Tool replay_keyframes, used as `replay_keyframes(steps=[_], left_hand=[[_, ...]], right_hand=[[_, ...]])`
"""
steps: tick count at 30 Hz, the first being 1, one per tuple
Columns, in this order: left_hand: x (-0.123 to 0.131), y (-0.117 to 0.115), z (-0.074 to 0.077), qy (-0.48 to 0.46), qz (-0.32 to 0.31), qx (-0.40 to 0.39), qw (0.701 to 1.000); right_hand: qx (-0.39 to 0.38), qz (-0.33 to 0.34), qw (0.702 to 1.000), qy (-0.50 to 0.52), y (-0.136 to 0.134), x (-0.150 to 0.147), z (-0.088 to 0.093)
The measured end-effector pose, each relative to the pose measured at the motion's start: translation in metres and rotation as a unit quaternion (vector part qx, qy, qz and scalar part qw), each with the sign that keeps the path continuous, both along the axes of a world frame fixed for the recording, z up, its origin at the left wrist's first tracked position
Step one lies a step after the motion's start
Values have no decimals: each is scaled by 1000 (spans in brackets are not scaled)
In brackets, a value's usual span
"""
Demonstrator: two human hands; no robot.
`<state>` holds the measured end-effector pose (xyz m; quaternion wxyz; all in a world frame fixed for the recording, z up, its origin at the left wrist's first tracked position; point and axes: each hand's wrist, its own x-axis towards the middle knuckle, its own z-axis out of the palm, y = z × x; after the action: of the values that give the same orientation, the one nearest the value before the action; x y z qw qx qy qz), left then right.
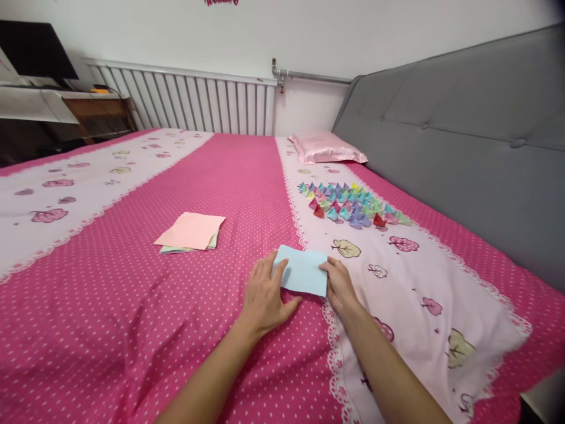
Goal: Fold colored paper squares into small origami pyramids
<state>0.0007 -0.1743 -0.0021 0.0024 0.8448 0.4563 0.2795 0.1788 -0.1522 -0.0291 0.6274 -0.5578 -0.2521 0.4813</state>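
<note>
From the head view, a light blue paper (303,271), folded into a flat rectangle with crisp edges, lies on the pink dotted bedsheet (132,306) near the lace border. The left hand (263,297) presses its left edge with spread fingers; the right hand (339,285) pinches the right edge.

The left forearm (212,377) and right forearm (388,371) reach forward and converge. The left hand (265,294) lies palm down, fingers together and stretched ahead, thumb splayed toward the right. The right hand (339,285) sits close beside it, knuckles up, fingers curled downward. Whether it grips cannot be judged.
</note>
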Motion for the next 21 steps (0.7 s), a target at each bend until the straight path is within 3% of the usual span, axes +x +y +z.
replay_keyframes(steps=[4,7,11,17,21], left_hand=[[3,-1,-4,9,-54,23,998],[-2,6,-8,-25,-35,8,999],[-18,20,-8,-61,-32,-61,996],[-32,34,-5,-91,-96,-128,983],[-34,35,-3,-117,-52,-139,982]], right_hand=[[36,-29,998,-34,-22,-22,-4],[46,-19,998,-44,-29,-24,-1],[17,39,999,15,-24,-9,9],[33,143,989,-22,-12,7,9],[58,138,988,-48,-6,8,0]])
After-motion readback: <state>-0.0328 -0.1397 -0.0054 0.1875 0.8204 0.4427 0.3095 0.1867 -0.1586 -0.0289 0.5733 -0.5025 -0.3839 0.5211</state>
